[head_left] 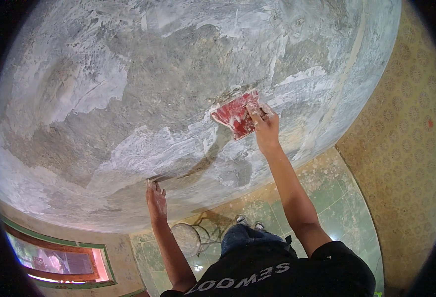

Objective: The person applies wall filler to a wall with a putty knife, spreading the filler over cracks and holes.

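My right hand (265, 126) grips a red plastic putty spreader (235, 115) smeared with white paste. Its far edge lies against the grey plastered wall (178, 79), which is patched unevenly with whitish filler. Lower and to the left, my left hand (157, 202) reaches up with its fingers stretched out, and the fingertips rest on or very close to the wall. I see no tool in that hand. Dried paste coats the fingers of both hands. Shadows of my arms fall across the plaster.
Below me is a green tiled floor (327, 208) spotted with paste. A pale round bucket (185, 239) stands left of my feet, partly behind my left arm. At the lower left is a window (62, 260) with a green and brown frame. A yellowish patterned wall (406, 148) rises on the right.
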Available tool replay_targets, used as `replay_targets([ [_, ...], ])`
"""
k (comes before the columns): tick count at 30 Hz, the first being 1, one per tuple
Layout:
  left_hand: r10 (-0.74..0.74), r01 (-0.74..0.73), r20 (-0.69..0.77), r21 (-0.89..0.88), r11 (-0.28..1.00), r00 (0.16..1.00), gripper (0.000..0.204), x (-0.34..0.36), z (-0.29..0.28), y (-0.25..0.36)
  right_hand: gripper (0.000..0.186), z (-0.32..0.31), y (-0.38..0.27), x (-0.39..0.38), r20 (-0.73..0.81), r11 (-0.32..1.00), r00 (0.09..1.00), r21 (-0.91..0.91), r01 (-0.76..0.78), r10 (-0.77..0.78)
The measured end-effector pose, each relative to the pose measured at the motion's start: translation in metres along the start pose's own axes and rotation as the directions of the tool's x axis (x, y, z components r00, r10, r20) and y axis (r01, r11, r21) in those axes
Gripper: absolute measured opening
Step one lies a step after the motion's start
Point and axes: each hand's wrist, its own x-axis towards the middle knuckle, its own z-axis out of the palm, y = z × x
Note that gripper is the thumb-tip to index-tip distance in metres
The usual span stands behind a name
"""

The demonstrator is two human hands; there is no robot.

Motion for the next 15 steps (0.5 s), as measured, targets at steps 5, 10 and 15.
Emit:
replay_targets([
  [5,0.015,-0.015,0.002,0.015,1.0,1.0,0.095,-0.001,0.005,0.001,0.013,0.01,-0.004,-0.003,-0.12,0.991,0.993,0.132,0.009,0.007],
  [10,0.006,-0.006,-0.01,0.011,1.0,1.0,0.096,-0.003,0.004,0.002,0.014,-0.007,0.01,0.003,-0.076,0.996,0.995,0.078,-0.051,0.057],
  [15,-0.006,0.006,-0.002,0.007,1.0,1.0,0.096,-0.006,0.007,0.005,0.01,-0.006,0.014,-0.002,0.007,0.999,1.0,0.03,-0.017,0.017],
])
